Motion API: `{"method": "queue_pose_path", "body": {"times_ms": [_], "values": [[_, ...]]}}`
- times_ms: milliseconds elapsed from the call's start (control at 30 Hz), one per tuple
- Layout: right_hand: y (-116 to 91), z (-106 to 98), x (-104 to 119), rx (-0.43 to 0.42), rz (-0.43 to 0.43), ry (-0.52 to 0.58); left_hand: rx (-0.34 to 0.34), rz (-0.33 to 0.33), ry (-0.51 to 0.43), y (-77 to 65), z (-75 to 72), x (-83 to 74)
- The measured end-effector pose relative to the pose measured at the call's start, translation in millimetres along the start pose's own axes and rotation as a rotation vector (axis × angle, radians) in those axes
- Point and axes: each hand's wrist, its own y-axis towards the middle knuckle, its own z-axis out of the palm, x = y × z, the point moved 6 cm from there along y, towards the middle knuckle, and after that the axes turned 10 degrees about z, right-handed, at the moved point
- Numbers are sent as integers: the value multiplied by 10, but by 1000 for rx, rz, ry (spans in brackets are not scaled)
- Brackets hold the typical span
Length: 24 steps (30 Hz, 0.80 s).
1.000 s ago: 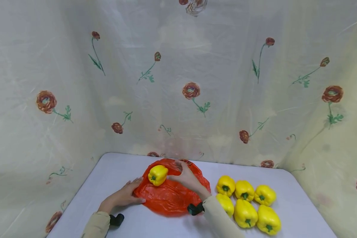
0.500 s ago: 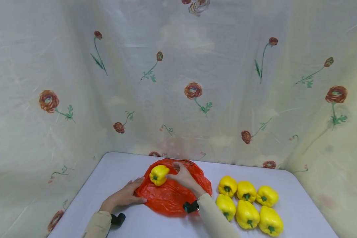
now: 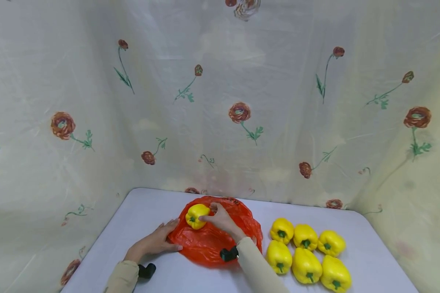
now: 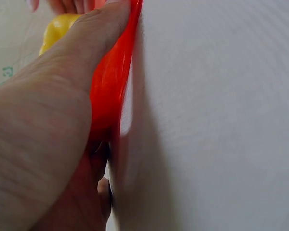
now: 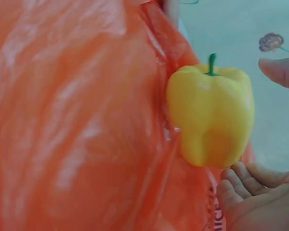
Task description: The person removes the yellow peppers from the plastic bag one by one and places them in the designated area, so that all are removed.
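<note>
A yellow bell pepper [image 3: 195, 215] rests on the red plastic bag [image 3: 205, 244], its green stem facing the person. My right hand [image 3: 223, 221] is at its right side, thumb and fingers parted around it. In the right wrist view the thumb stands apart from the bell pepper [image 5: 209, 113], while the fingertips [image 5: 238, 168] are right at its lower end. My left hand [image 3: 154, 243] lies at the bag's left edge with extended fingers. The left wrist view has its thumb [image 4: 94, 38] along the red bag [image 4: 108, 91]; part of the fingers is hidden behind the palm.
Several more yellow bell peppers [image 3: 306, 266] stand in two rows on the white table [image 3: 150, 203], right of the bag and beside the right forearm. A flowered curtain [image 3: 176, 134] hangs behind the table and along both sides.
My right hand has moved left over the bag, closing in on the bell pepper. The left hand keeps its place at the bag's edge. The head view has shifted slightly.
</note>
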Motion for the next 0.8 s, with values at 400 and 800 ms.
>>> {"method": "queue_pose_path", "body": {"times_ms": [400,800], "values": [[53,166,-110,-34,54,39,-11,-12,-21,-4,-13,1],[75,254,-155,-40,45,103,-2,0,4,5,0,7]]}}
